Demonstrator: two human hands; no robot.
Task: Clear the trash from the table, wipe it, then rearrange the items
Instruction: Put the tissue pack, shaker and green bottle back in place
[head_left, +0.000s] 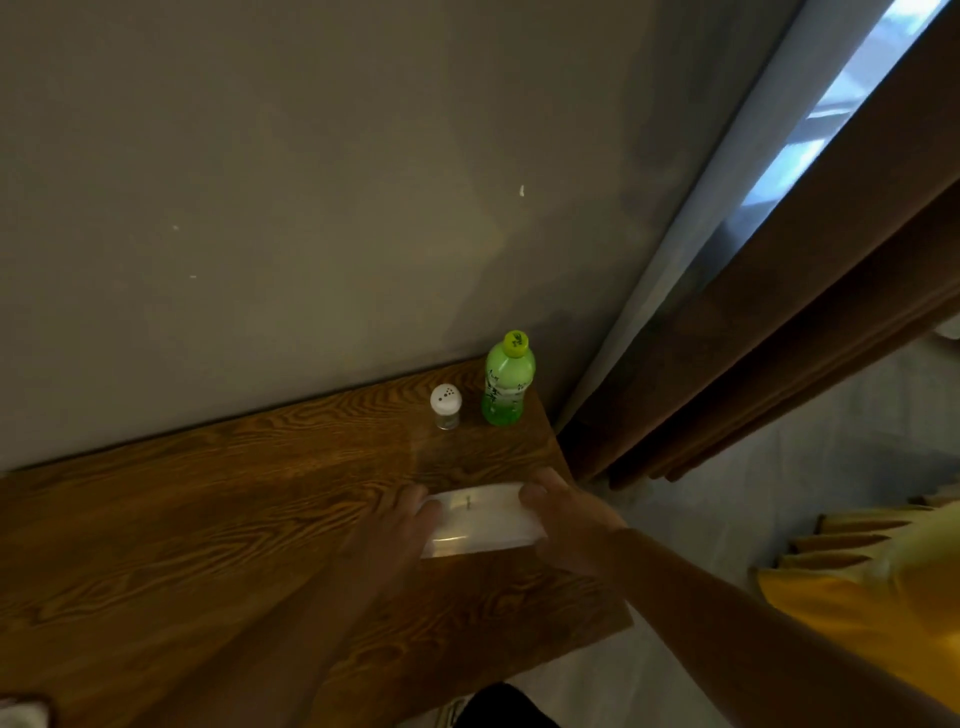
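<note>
A white rectangular box (480, 519), probably a tissue box, lies on the wooden table (208, 519) near its right end. My left hand (395, 525) grips the box's left end and my right hand (566, 519) grips its right end. Behind the box, by the wall, a green plastic bottle (508, 382) with a yellow cap stands upright in the table's far right corner. A small clear shaker (446, 407) with a white perforated lid stands just left of the bottle.
A grey wall (260, 208) runs along the table's back edge. Brown curtains (779, 338) and a sheer one hang right of the table, over a light floor (779, 493). A pale object (21, 712) shows at the bottom left corner.
</note>
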